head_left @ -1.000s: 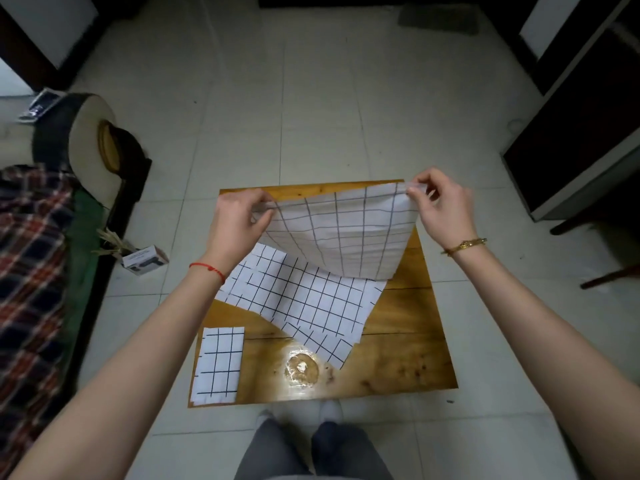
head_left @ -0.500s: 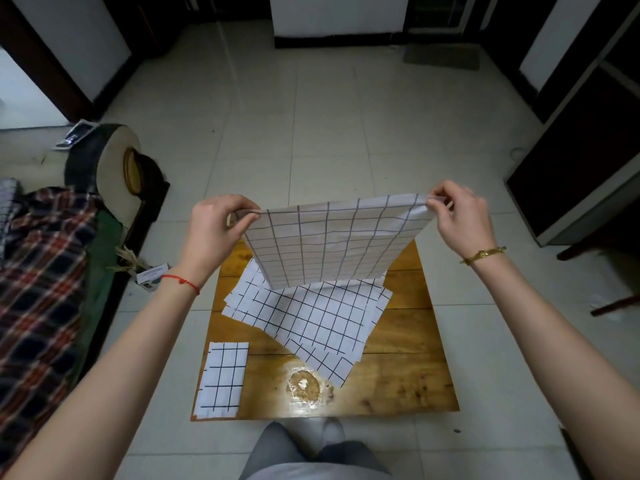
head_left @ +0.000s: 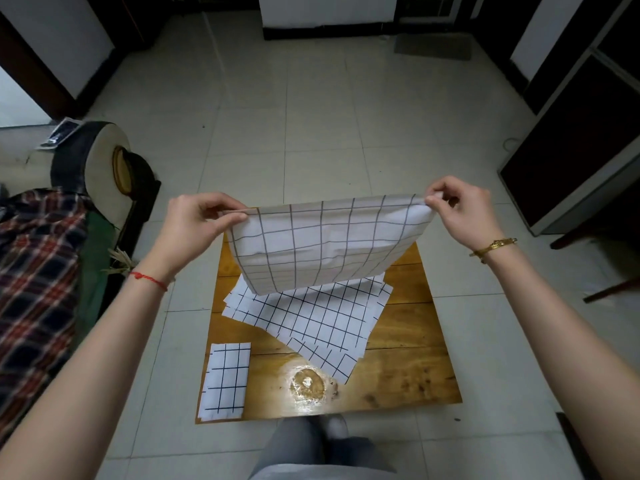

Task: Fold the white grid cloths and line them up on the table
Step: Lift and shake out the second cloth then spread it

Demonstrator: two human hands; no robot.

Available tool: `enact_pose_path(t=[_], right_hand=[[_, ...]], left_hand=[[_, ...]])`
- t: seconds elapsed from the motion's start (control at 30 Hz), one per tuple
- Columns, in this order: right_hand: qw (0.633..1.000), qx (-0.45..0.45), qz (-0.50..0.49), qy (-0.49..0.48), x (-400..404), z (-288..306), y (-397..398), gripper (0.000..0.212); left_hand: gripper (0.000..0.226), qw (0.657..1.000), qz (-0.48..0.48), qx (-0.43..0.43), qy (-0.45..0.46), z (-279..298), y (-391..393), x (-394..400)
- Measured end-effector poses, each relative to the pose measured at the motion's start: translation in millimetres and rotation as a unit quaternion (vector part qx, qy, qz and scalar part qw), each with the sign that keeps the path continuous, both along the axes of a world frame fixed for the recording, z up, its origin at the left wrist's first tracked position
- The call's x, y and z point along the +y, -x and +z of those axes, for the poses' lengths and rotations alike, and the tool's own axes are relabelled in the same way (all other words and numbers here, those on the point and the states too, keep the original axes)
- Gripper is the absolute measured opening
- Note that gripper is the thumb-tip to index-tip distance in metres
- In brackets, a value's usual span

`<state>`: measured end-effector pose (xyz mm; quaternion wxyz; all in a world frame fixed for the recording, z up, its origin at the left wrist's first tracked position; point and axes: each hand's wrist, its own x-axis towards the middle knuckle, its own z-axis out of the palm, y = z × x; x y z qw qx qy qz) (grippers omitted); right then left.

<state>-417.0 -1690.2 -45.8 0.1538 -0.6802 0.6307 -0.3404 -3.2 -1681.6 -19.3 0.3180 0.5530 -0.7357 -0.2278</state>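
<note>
I hold a white grid cloth (head_left: 322, 244) in the air above the wooden table (head_left: 408, 368), doubled over so it hangs from its top edge. My left hand (head_left: 197, 225) pinches its left top corner and my right hand (head_left: 460, 209) pinches its right top corner. Under it, a loose pile of unfolded grid cloths (head_left: 311, 317) lies spread across the table's middle. One folded grid cloth (head_left: 225, 381) lies flat at the table's near left corner.
A shiny knot mark (head_left: 307, 386) shows in the wood near the table's front edge. A bed with a plaid blanket (head_left: 31, 289) and a round drum-like object (head_left: 100, 168) stand left. Dark cabinets (head_left: 581, 140) stand right. My legs (head_left: 311, 448) are below the table.
Both hands have lifted the cloth clear of the pile and it now hangs folded in half, shorter than before. The head view has tilted up a little.
</note>
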Motion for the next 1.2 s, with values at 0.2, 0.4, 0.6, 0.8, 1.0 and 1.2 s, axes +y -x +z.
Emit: enact_pose_path(t=[0.2,0.4,0.6,0.8,1.0,1.2], right_hand=[[0.999,-0.011,-0.028,-0.031,-37,-11,-12,0.006],[0.993,-0.013,-0.074,-0.093,-78,-49,-38,0.005],[0.983,0.006,-0.113,-0.143,-106,-101,-52,0.006],[0.978,0.0,-0.153,-0.144,-122,-136,-64,0.009],[0.973,-0.059,-0.168,-0.149,-127,-159,-72,0.009],[0.971,-0.041,-0.157,-0.176,-114,-180,-68,0.008]], left_hand=[[0.018,0.998,-0.026,0.026,-0.052,-11,-17,-47],[0.01,0.995,-0.018,0.028,-0.095,-62,-31,-103],[0.011,0.993,-0.005,0.038,-0.112,-123,-39,-137],[0.016,0.99,0.028,0.04,-0.131,-170,-39,-161],[0.018,0.99,0.057,0.029,-0.124,-192,-34,-160],[0.01,0.99,0.071,0.018,-0.116,-215,-34,-137]])
